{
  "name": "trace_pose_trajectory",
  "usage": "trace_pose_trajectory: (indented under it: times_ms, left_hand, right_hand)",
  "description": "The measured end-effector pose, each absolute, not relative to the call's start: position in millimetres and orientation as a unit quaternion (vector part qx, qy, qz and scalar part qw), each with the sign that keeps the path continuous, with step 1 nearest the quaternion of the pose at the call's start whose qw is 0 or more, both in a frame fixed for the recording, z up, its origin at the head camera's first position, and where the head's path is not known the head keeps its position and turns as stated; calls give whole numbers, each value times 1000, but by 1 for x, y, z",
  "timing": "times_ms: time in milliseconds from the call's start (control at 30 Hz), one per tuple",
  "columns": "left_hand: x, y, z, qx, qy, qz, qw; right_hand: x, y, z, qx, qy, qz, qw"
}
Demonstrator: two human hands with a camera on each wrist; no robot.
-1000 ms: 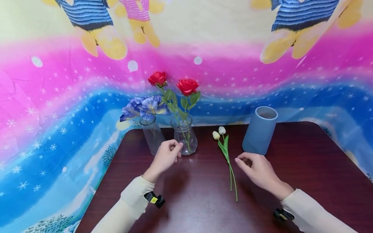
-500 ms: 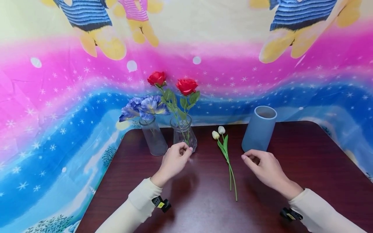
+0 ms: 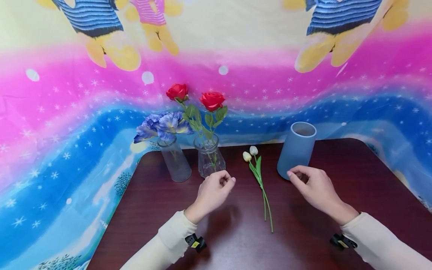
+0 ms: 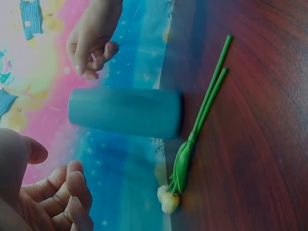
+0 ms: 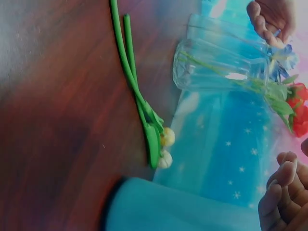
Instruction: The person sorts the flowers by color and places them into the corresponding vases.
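My left hand (image 3: 213, 193) hovers in front of the ribbed glass vase (image 3: 210, 159), fingers loosely curled and holding nothing. In the left wrist view a gap shows between the thumb and the curled fingers (image 4: 79, 192). My right hand (image 3: 317, 191), likewise loosely curled and bare, is in front of the blue-grey vase (image 3: 298, 150), overlapping its base in the head view. Between the hands, two white artificial tulips (image 3: 259, 178) lie on the table, blooms toward the back and stems crossing. Two red roses (image 3: 212, 100) stand in the ribbed vase.
Left of the roses, a tall glass vase (image 3: 175, 163) holds blue-purple flowers (image 3: 163, 125). The dark wooden table (image 3: 243, 240) ends at the back against a printed cloth backdrop (image 3: 256, 90). Both wrists wear small black cameras (image 3: 195, 243).
My left hand has moved right and nearer to me, from beside the ribbed vase to in front of it. My right hand has shifted right, away from the tulips. The flowers and vases stay put.
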State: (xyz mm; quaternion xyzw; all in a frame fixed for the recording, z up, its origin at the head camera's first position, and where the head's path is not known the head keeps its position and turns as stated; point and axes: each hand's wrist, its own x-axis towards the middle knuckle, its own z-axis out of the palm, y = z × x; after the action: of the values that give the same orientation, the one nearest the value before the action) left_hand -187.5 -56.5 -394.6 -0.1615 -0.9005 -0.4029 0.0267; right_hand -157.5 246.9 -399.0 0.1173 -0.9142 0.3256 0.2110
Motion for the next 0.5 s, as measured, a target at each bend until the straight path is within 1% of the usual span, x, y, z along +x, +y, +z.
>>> trace_pose_trajectory:
  times_ms: [200, 500]
  left_hand:
    - [-184, -48, -401, -185, -908, -376, 30]
    - [-180, -37, -403, -200, -904, -377, 13]
  right_hand:
    - [-166, 256, -382, 109, -903, 328, 254]
    - [-184, 274, -360, 84, -888, 340, 299]
